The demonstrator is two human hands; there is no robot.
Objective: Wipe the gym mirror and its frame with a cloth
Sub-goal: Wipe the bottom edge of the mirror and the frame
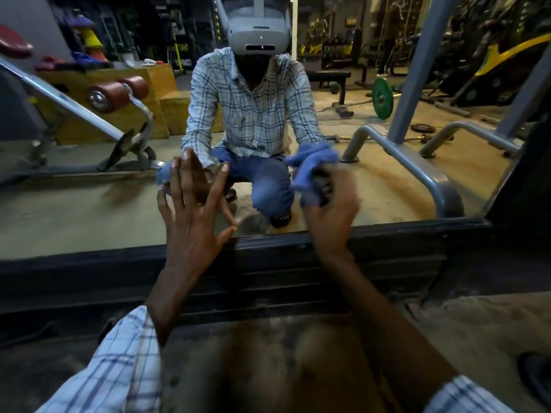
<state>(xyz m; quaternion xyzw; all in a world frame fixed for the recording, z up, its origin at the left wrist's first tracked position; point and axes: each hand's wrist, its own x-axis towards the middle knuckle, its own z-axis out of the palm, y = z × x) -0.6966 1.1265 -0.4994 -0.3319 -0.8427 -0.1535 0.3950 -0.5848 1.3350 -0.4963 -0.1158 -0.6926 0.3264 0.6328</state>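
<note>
The gym mirror point(89, 210) fills the upper part of the view, and its dark frame point(268, 263) runs along the bottom edge near the floor. My left hand point(193, 216) is flat against the glass, fingers spread, holding nothing. My right hand point(331, 216) grips a bunched blue cloth point(311, 171) against the glass just above the frame; it is blurred. The mirror shows my crouching reflection in a checked shirt.
Reflected in the glass are a bench with red roller pads point(116, 93), wooden boxes point(167, 93), a grey machine frame point(417, 162) and a green weight plate point(382, 98). A dusty floor point(477, 323) lies below the frame. My knees are at the bottom.
</note>
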